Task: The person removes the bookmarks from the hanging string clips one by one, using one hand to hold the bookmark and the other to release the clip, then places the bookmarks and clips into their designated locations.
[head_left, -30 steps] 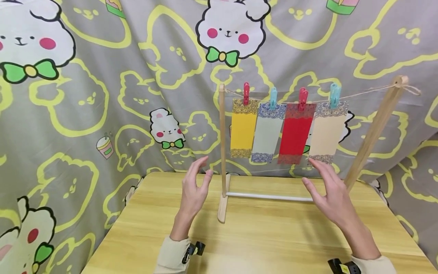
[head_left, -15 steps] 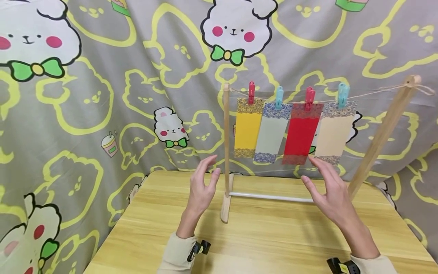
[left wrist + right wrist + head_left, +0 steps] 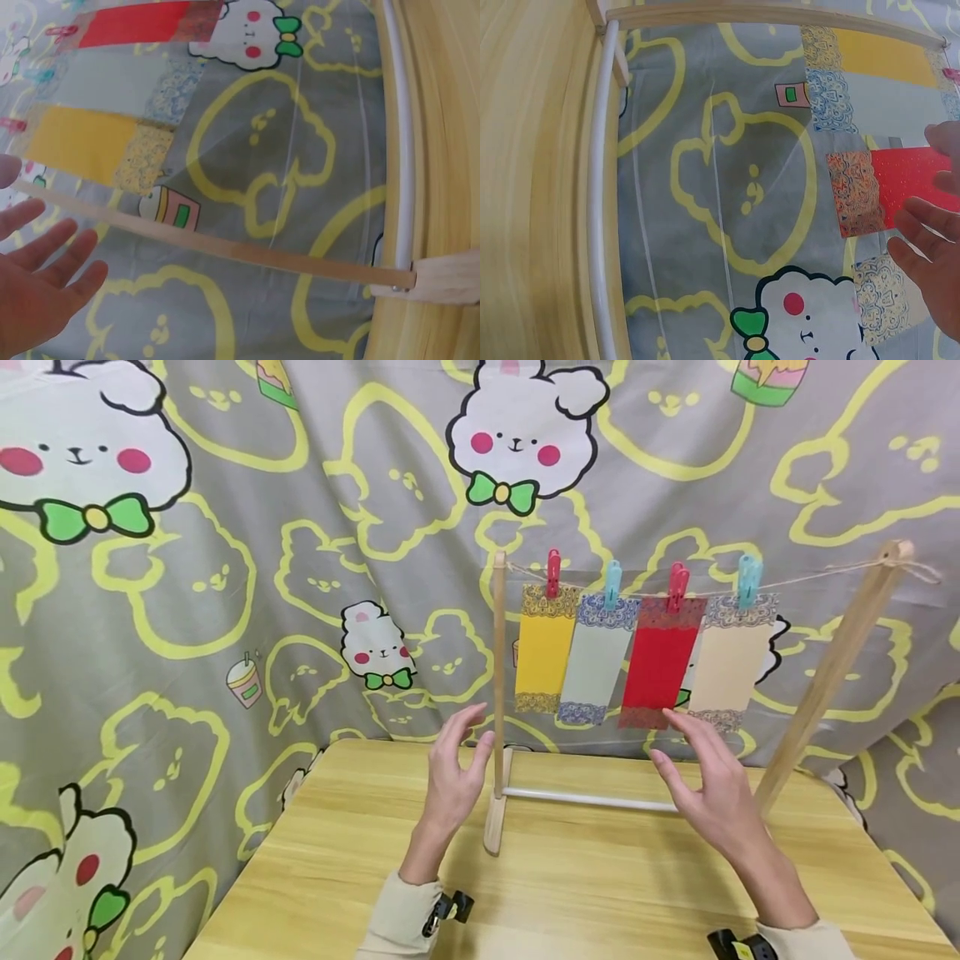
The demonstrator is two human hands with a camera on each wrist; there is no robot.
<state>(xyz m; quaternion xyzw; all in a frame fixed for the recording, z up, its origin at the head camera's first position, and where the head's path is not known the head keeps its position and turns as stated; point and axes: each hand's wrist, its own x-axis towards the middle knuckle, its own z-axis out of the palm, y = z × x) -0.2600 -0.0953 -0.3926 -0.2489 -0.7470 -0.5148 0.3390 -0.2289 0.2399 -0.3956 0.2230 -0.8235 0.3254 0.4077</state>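
A yellow card [image 3: 546, 652], a pale grey-green card [image 3: 596, 664], a red card [image 3: 660, 664] and a cream card [image 3: 731, 664], all with lace-patterned ends, hang from a string [image 3: 810, 578]. Red clothespins [image 3: 553, 574] and blue clothespins [image 3: 748, 582] pin them by their tops. My left hand [image 3: 453, 777] hovers beside the left wooden post [image 3: 499, 677], thumb apart from loosely bent fingers, holding nothing. Below the red and cream cards, my right hand [image 3: 712, 789] is raised with spread thumb and fingers, likewise holding nothing; its fingertips overlap the red card's lower edge in the head view.
The frame's right wooden post [image 3: 832, 677] leans outward. A white rod [image 3: 585, 798] joins the posts low down, and a wooden foot [image 3: 495, 827] carries the left one. The frame stands on a wood-grain table [image 3: 585, 893] before a cartoon-patterned curtain [image 3: 300, 577].
My left hand has drifted right towards the left post. The right hand has shifted slightly left against the cards. The head view has moved a little; the cards still hang in place.
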